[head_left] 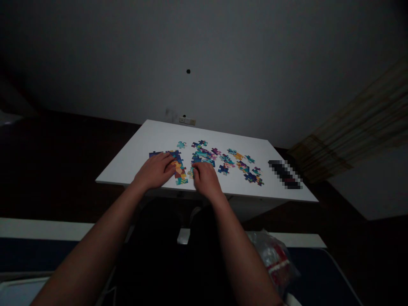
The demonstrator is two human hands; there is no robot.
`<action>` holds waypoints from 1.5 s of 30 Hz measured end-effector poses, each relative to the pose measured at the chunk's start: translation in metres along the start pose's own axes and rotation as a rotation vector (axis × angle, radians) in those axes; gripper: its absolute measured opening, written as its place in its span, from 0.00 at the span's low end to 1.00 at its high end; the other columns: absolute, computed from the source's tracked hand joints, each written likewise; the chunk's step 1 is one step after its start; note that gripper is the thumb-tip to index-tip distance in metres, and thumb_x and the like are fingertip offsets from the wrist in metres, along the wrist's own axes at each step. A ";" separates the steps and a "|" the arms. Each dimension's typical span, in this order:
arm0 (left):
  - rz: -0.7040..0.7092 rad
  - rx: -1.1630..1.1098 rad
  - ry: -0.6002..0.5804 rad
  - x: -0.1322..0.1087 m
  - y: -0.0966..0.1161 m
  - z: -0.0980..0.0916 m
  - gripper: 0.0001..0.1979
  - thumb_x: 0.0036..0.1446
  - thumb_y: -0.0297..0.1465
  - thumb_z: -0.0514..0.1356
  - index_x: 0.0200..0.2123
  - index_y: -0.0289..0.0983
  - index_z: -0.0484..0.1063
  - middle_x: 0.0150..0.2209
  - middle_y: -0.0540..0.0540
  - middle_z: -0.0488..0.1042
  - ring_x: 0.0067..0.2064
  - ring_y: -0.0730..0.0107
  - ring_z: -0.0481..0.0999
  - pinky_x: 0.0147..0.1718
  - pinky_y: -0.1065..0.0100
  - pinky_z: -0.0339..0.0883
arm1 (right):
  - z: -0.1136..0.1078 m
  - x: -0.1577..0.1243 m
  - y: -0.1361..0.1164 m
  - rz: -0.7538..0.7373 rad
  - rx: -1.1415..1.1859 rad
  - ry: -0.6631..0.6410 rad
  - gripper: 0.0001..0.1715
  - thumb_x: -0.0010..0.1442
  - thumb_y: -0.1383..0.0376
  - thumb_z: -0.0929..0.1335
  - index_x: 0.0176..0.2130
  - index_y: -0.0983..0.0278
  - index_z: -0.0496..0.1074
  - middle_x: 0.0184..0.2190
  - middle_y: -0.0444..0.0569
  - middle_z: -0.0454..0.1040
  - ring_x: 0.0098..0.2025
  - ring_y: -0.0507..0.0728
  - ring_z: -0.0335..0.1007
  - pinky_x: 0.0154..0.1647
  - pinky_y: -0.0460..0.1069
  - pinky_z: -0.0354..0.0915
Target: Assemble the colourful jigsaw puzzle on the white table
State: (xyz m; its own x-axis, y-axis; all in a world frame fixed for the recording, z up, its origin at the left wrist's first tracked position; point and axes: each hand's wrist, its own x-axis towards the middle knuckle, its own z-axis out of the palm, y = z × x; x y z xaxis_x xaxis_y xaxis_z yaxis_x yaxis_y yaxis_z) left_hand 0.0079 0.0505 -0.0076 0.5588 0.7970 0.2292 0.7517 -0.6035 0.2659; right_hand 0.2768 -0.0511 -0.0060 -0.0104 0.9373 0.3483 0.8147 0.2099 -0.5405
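Nearest, bottom R: crinkled clear plastic bag (pixel 270 255) w/ red-white contents, just beside the person's R forearm, lower than the tabletop. Both forearms run up to the near edge of a white table (pixel 127 157). Left hand (pixel 155 171) lies palm down, fingers fairly flat & a bit spread, tips resting on the L part of the joined puzzle section (pixel 179 169); nothing held in it. Right hand (pixel 205 178) is also palm down, just R of that section, fingers bent over the pieces there & touching them; can't tell if it grips a piece, since the fingertips hide it. The joined section sits near the table's front edge, between the 2 hands, in blue/orange/teal. Beyond & to the R: loose pieces (pixel 236 161) scattered over the table's middle, some clumped, some single, in a band trailing toward the front-R corner. Further R, apart from the pieces, lies a dark object (pixel 285 174), pixelated, so no detail. Past the table's far edge: wall socket (pixel 187 120) low on a grey wall (pixel 223 63), w/ a small dark spot (pixel 188 71) higher up. Far R: brownish striped curtain (pixel 357 127). Room is dim.
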 end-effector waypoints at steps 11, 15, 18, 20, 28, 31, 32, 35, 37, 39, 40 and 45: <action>-0.016 0.029 -0.026 -0.001 0.005 -0.004 0.35 0.87 0.50 0.56 0.83 0.40 0.83 0.89 0.34 0.75 0.88 0.36 0.76 0.88 0.38 0.70 | -0.002 0.012 0.000 0.191 -0.114 0.055 0.19 0.87 0.70 0.68 0.63 0.65 0.89 0.60 0.69 0.90 0.66 0.77 0.82 0.74 0.68 0.74; -0.004 0.031 -0.022 -0.001 0.008 -0.006 0.34 0.87 0.49 0.56 0.81 0.39 0.84 0.88 0.33 0.76 0.87 0.36 0.77 0.87 0.37 0.71 | -0.002 0.014 -0.004 0.230 -0.204 0.064 0.23 0.88 0.70 0.66 0.66 0.66 0.89 0.61 0.70 0.91 0.68 0.75 0.83 0.75 0.67 0.75; -0.005 0.034 -0.014 -0.001 0.008 -0.005 0.33 0.87 0.49 0.56 0.80 0.41 0.84 0.87 0.35 0.78 0.86 0.38 0.79 0.87 0.39 0.72 | -0.004 0.010 -0.010 0.195 -0.205 0.101 0.26 0.87 0.71 0.65 0.67 0.64 0.90 0.63 0.67 0.91 0.70 0.73 0.83 0.77 0.68 0.77; -0.005 0.039 -0.003 0.000 0.007 -0.004 0.32 0.86 0.49 0.57 0.80 0.43 0.85 0.87 0.37 0.78 0.86 0.39 0.79 0.87 0.39 0.73 | -0.007 0.007 -0.013 0.117 -0.144 0.073 0.28 0.86 0.72 0.65 0.69 0.59 0.89 0.66 0.65 0.90 0.72 0.72 0.84 0.77 0.68 0.79; -0.009 0.043 -0.012 -0.001 0.006 -0.003 0.33 0.87 0.50 0.56 0.81 0.43 0.84 0.88 0.36 0.77 0.87 0.39 0.77 0.88 0.38 0.71 | -0.015 0.019 -0.015 -0.021 -0.036 -0.193 0.28 0.88 0.72 0.64 0.73 0.62 0.85 0.71 0.64 0.84 0.71 0.67 0.85 0.77 0.62 0.80; -0.025 0.051 -0.033 -0.002 0.008 -0.006 0.33 0.87 0.49 0.57 0.82 0.43 0.83 0.89 0.37 0.76 0.88 0.39 0.76 0.89 0.39 0.69 | -0.016 0.026 -0.015 0.064 -0.088 -0.179 0.29 0.89 0.72 0.62 0.75 0.64 0.84 0.72 0.65 0.83 0.69 0.66 0.85 0.76 0.58 0.77; -0.034 0.055 -0.036 -0.002 0.009 -0.006 0.32 0.87 0.49 0.57 0.82 0.44 0.82 0.89 0.38 0.76 0.88 0.40 0.76 0.89 0.39 0.69 | -0.015 0.027 -0.014 0.101 -0.107 -0.156 0.30 0.89 0.73 0.61 0.75 0.64 0.83 0.72 0.65 0.83 0.69 0.65 0.85 0.75 0.57 0.76; -0.046 0.056 -0.042 -0.004 0.009 -0.007 0.32 0.89 0.49 0.56 0.83 0.46 0.82 0.90 0.40 0.75 0.89 0.41 0.75 0.89 0.39 0.69 | -0.014 0.026 -0.013 0.177 -0.179 -0.098 0.34 0.86 0.76 0.60 0.77 0.66 0.83 0.72 0.67 0.83 0.69 0.67 0.84 0.75 0.57 0.75; -0.039 0.050 -0.037 -0.005 0.010 -0.006 0.32 0.90 0.49 0.55 0.83 0.43 0.82 0.90 0.37 0.74 0.89 0.40 0.74 0.89 0.38 0.68 | -0.013 0.024 -0.011 0.169 -0.231 -0.080 0.35 0.84 0.76 0.61 0.76 0.65 0.84 0.72 0.67 0.85 0.72 0.69 0.82 0.78 0.60 0.74; -0.031 0.045 -0.030 -0.006 0.009 -0.005 0.33 0.90 0.49 0.55 0.83 0.39 0.81 0.90 0.35 0.74 0.89 0.39 0.74 0.89 0.37 0.68 | -0.013 0.021 -0.011 0.137 -0.273 -0.074 0.33 0.85 0.75 0.63 0.75 0.61 0.86 0.71 0.65 0.86 0.76 0.71 0.79 0.81 0.63 0.74; -0.031 0.045 -0.027 -0.006 0.009 -0.004 0.34 0.90 0.48 0.55 0.83 0.38 0.81 0.90 0.34 0.74 0.89 0.38 0.74 0.90 0.37 0.67 | -0.013 0.020 -0.011 0.121 -0.290 -0.075 0.33 0.85 0.74 0.64 0.74 0.60 0.87 0.71 0.65 0.87 0.76 0.72 0.78 0.80 0.64 0.74; -0.033 0.029 -0.014 -0.007 0.007 -0.001 0.34 0.89 0.49 0.55 0.83 0.38 0.82 0.89 0.34 0.75 0.89 0.37 0.75 0.89 0.36 0.68 | -0.012 0.019 -0.014 0.106 -0.306 -0.080 0.30 0.87 0.71 0.65 0.73 0.56 0.89 0.68 0.64 0.89 0.76 0.74 0.78 0.78 0.68 0.76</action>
State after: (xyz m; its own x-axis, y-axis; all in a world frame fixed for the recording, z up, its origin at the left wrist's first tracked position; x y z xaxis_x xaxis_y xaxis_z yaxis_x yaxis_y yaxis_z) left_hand 0.0090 0.0410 -0.0063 0.5380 0.8171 0.2072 0.7796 -0.5758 0.2463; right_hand 0.2722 -0.0398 0.0172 0.0485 0.9708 0.2350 0.9500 0.0278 -0.3110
